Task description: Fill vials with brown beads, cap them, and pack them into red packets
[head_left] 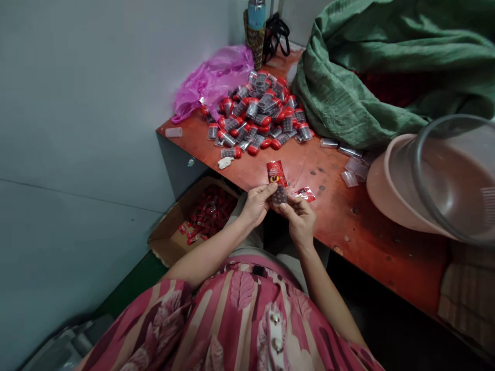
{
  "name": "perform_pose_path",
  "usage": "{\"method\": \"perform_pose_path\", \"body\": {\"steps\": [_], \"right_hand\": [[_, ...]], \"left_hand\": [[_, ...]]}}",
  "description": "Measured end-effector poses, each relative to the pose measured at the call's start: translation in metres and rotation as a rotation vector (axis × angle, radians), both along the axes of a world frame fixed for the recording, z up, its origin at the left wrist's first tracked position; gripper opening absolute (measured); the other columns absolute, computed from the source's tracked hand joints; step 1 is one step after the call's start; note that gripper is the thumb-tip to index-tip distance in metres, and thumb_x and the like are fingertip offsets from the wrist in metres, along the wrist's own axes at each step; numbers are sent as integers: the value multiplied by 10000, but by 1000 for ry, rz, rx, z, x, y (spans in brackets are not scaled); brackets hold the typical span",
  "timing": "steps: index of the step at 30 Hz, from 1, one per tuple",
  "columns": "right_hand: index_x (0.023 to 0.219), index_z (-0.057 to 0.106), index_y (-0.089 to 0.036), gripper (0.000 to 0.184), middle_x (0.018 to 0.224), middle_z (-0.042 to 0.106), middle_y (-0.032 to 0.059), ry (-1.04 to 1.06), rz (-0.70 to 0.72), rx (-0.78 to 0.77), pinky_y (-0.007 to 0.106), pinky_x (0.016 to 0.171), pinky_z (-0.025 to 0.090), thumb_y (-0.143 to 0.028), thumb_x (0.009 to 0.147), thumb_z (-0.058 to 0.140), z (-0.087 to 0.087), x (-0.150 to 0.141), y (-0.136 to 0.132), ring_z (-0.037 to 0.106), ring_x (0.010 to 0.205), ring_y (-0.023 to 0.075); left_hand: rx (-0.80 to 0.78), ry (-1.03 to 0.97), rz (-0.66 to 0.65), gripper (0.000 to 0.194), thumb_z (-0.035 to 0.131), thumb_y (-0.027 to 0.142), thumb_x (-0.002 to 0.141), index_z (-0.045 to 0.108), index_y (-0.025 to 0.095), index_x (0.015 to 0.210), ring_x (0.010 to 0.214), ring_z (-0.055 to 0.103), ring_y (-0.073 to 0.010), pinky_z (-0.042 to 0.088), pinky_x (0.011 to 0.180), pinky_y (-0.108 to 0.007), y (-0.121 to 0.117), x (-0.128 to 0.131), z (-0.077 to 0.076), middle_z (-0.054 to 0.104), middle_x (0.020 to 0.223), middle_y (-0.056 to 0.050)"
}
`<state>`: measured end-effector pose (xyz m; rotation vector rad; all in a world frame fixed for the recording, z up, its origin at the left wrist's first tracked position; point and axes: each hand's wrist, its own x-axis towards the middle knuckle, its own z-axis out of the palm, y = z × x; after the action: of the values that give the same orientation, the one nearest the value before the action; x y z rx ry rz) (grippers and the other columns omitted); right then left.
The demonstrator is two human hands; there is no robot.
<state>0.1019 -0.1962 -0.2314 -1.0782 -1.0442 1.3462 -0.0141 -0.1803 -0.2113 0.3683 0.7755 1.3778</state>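
At the front edge of the red table, my left hand and my right hand meet around a small dark dotted cylinder. Both hands are closed, with fingertips and thumbs gripping its sides. Just beyond the cylinder is a red printed wrapper; whether it touches the cylinder I cannot tell. A second red-and-silver wrapper lies beside my right hand. Farther back is a heap of red-capped capsule-shaped containers with dark dotted bodies.
A pink plastic bag lies behind the heap. A green cloth sack and nested tubs occupy the right, near several clear sleeves. Below the table's left edge, a cardboard box holds red wrappers. A bottle stands at the back.
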Motion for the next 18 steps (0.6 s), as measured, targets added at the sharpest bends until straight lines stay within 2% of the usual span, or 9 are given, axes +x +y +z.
{"method": "perform_pose_path", "body": {"steps": [4, 6, 11, 18], "right_hand": [[879, 634, -188, 252, 773, 685, 1, 74, -5, -39, 320, 638, 569, -259, 656, 728, 0, -6, -1, 647, 627, 134], [869, 636, -187, 239, 712, 675, -12, 83, 2, -43, 294, 595, 557, -246, 656, 726, 3, -7, -3, 632, 572, 121], [830, 661, -183, 219, 671, 654, -26, -55, -6, -7, 279, 576, 539, -237, 633, 741, 13, -4, -8, 612, 550, 108], [854, 651, -196, 209, 653, 651, -35, 20, 30, -47, 289, 588, 524, -240, 661, 721, 3, -4, -14, 604, 539, 108]], "left_hand": [[-15, 97, 11, 283, 738, 350, 618, 656, 87, 683, 516, 545, -83, 414, 505, -202, -4, -3, 2, 630, 618, -29], [-27, 123, 0, 290, 743, 350, 608, 655, 85, 688, 516, 552, -89, 424, 514, -212, -6, -6, 5, 633, 624, -33], [-29, 54, 5, 304, 763, 323, 581, 646, 100, 752, 548, 577, -111, 457, 561, -249, -8, -7, 9, 640, 647, -29], [-68, 120, 11, 316, 782, 327, 544, 625, 109, 710, 533, 572, -102, 448, 548, -238, -16, -8, 14, 640, 636, -14]]}}
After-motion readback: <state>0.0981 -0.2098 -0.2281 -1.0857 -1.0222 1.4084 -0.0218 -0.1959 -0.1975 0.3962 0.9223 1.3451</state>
